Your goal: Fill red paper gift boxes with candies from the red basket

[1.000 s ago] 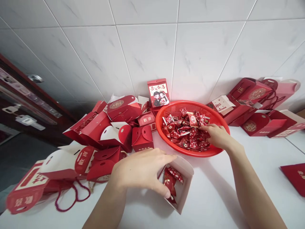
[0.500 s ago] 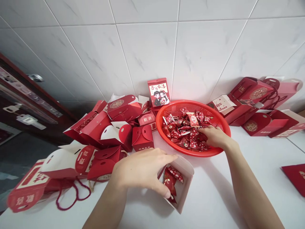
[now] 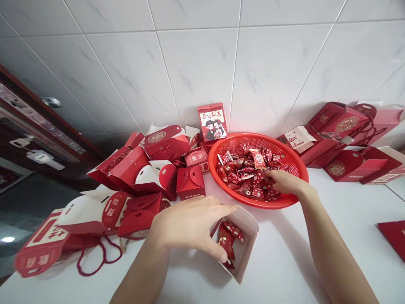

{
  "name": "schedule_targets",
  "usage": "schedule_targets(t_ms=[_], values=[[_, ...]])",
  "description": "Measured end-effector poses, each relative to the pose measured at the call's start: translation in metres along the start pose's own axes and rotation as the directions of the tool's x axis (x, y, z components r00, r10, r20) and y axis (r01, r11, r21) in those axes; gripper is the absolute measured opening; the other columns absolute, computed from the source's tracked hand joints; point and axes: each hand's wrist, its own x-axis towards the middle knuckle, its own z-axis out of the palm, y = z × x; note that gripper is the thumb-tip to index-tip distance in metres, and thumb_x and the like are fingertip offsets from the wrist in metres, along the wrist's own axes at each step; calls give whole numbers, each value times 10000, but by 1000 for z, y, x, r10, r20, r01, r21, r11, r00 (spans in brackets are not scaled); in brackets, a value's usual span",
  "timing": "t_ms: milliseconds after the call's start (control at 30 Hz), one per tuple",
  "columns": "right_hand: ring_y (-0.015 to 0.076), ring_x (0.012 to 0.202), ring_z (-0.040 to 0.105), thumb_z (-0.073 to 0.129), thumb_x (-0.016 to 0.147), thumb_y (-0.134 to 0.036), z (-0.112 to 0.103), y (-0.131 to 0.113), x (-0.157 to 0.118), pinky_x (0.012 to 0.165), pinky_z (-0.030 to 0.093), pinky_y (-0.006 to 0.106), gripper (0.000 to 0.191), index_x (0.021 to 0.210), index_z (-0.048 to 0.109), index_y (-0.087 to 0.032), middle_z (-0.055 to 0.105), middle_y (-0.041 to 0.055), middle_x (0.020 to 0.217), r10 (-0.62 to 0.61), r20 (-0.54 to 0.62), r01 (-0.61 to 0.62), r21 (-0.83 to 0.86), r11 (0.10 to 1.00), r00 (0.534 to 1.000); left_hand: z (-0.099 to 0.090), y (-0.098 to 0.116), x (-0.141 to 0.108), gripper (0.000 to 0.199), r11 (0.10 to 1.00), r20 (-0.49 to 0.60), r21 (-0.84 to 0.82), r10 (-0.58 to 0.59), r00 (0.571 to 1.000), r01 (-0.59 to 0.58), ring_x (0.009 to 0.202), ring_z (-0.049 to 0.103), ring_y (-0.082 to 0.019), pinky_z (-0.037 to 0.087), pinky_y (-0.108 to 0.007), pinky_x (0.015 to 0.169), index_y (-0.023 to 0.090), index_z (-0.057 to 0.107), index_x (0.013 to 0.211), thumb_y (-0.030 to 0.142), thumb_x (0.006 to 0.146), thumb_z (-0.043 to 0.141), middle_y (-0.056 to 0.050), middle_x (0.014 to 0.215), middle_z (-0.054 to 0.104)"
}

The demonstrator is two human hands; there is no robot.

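My left hand [image 3: 193, 223] grips the side of an open gift box [image 3: 248, 249] with a pale inside, its thumb over the near rim. Several red wrapped candies [image 3: 228, 240] lie in that box. Farther back stands a red plastic basket [image 3: 299, 166] with perforated walls, holding a heap of wrapped candies [image 3: 249, 169]. My right hand [image 3: 283, 182] reaches over the basket's right rim, its fingers curled down among the candies. Whatever those fingertips pinch is hidden from view.
Many red gift boxes [image 3: 148, 213] crowd the left of the white table [image 3: 278, 261], and more boxes [image 3: 354, 164] stand at the right. An upright box with a cartoon couple [image 3: 214, 124] leans near the tiled wall [image 3: 196, 67]. A red packet [image 3: 394, 236] lies at the right edge.
The fingers of my right hand have curled in slightly among the candies. My left hand and its box stay in place, while the whole view has shifted a little.
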Motion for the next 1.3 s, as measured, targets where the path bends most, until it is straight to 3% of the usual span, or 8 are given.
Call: schedule_targets(t_ms=[133, 300, 533, 633, 767, 967, 1167, 1300], values=[[275, 1003, 685, 544, 730, 33, -1, 1, -1, 724, 429, 281, 554, 1236, 676, -152, 733, 144, 1150, -17, -69, 18, 18, 1000, 997, -1, 1, 0, 711, 999, 20, -18, -36, 999, 37, 1184, 639, -326, 498, -335, 915, 295, 633, 1345, 530, 706, 839, -50, 1284, 716], [248, 902, 701, 568, 838, -118, -7, -2, -6, 744, 458, 292, 237, 954, 763, -184, 773, 79, 955, -108, -160, 125, 103, 987, 981, -2, 3, 2, 692, 1000, 23, -15, -18, 1000, 18, 1162, 658, -319, 504, -330, 904, 281, 652, 1332, 500, 707, 852, -51, 1264, 729], [251, 831, 702, 682, 802, -416, -11, -13, -9, 798, 507, 358, 233, 799, 759, -196, 779, 61, 843, -168, -557, 488, 495, 719, 813, -9, -2, 2, 615, 987, -140, -82, 122, 983, -135, 1198, 663, -300, 515, -341, 958, 291, 672, 1344, 491, 782, 817, -51, 1334, 707], [257, 811, 705, 749, 768, -491, -13, -23, -16, 778, 524, 371, 307, 820, 779, -190, 774, 70, 827, -103, -619, 540, 577, 613, 779, -8, -9, 17, 462, 980, -343, -155, 64, 937, -124, 1233, 650, -284, 483, -391, 1062, 245, 680, 1338, 435, 916, 680, -70, 1358, 694], [239, 789, 709, 828, 736, -485, -15, -41, -27, 734, 560, 355, 311, 840, 794, -194, 771, 69, 831, -86, -646, 606, 651, 456, 759, 1, -19, 50, 517, 862, -627, -465, -161, 763, -201, 1071, 722, -239, 580, -352, 923, 178, 611, 1399, 375, 924, 657, -111, 1232, 748], [240, 874, 734, 822, 784, -446, -13, -53, -35, 759, 601, 349, 327, 994, 785, -198, 782, 88, 993, -137, -631, 639, 708, 302, 763, 11, -24, 78, 408, 686, -634, -623, -160, 757, -377, 911, 747, -221, 604, -328, 826, 134, 698, 1209, 353, 865, 714, -106, 1083, 780], [265, 986, 735, 657, 909, -520, -16, -32, -27, 856, 598, 384, 405, 1153, 734, -206, 763, 107, 1161, -101, -648, 611, 639, 467, 755, 12, -36, 87, 354, 703, -766, -564, -248, 593, -434, 830, 716, -194, 587, -298, 766, 141, 718, 1074, 382, 814, 732, -86, 1010, 768], [289, 947, 736, 597, 900, -452, -12, -6, -11, 868, 575, 408, 331, 1014, 767, -191, 796, 101, 1022, 41, -689, 480, 545, 688, 723, 16, -45, 94, 304, 836, -795, -446, -205, 571, -321, 982, 716, -230, 552, -338, 913, 159, 720, 1079, 363, 857, 680, -91, 1102, 766]])
